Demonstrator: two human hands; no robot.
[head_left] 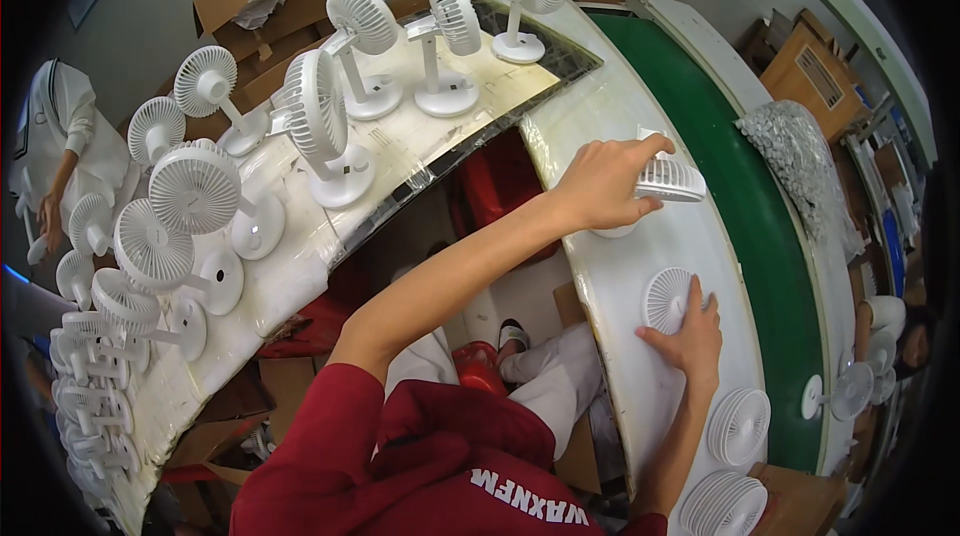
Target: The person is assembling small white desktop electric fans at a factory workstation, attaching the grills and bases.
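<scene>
Fingers grip fan head from above.

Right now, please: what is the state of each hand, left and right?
Left hand: closed on a white fan, lifted over the white bench.
Right hand: open, fingers lying flat on a round fan grille, not gripping it.

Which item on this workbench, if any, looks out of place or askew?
Nothing looks damaged or spilled. The one exception: the fan under the left hand is tipped flat over its base, while the standing fans are upright. The right hand rests on a loose grille.
</scene>
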